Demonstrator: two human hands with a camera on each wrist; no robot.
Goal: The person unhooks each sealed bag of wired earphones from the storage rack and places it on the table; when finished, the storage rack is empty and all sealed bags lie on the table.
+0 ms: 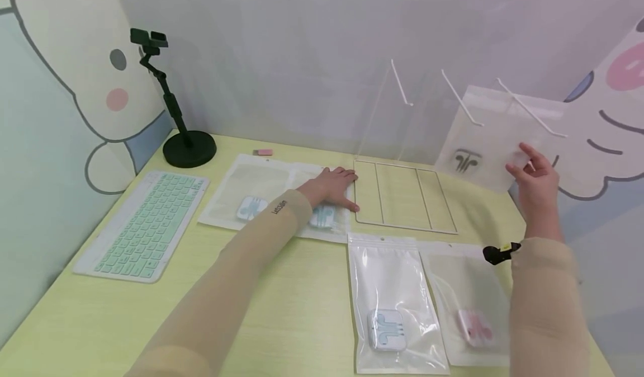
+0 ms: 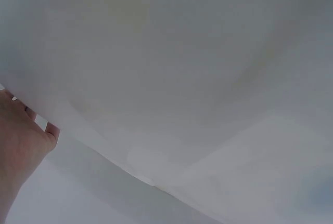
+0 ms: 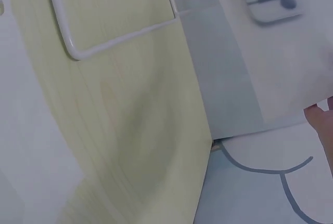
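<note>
My right hand (image 1: pixel 538 184) pinches the lower right part of a clear zip bag (image 1: pixel 495 136) with dark earphones (image 1: pixel 467 161) inside. Raised at the back right, that bag overlaps the rightmost hook (image 1: pixel 530 108) of a white wire display rack (image 1: pixel 405 229). In the right wrist view, fingertips (image 3: pixel 315 112) show at the bag's edge. My left hand (image 1: pixel 332 188) lies with fingers spread over a bag of pale blue earphones (image 1: pixel 322 217), fingertips and thumb reaching the rack's left side. A whitish, blurred sheet (image 2: pixel 156 78) fills most of the left wrist view.
Another bag with blue earphones (image 1: pixel 251 208) lies farther left. In front are a blue-earphone bag (image 1: pixel 384 271) and a pink-earphone bag (image 1: pixel 463 282). A mint keyboard (image 1: pixel 146 226), black camera stand (image 1: pixel 189 149) and pink USB stick (image 1: pixel 263 152) occupy the left side. Walls border the table.
</note>
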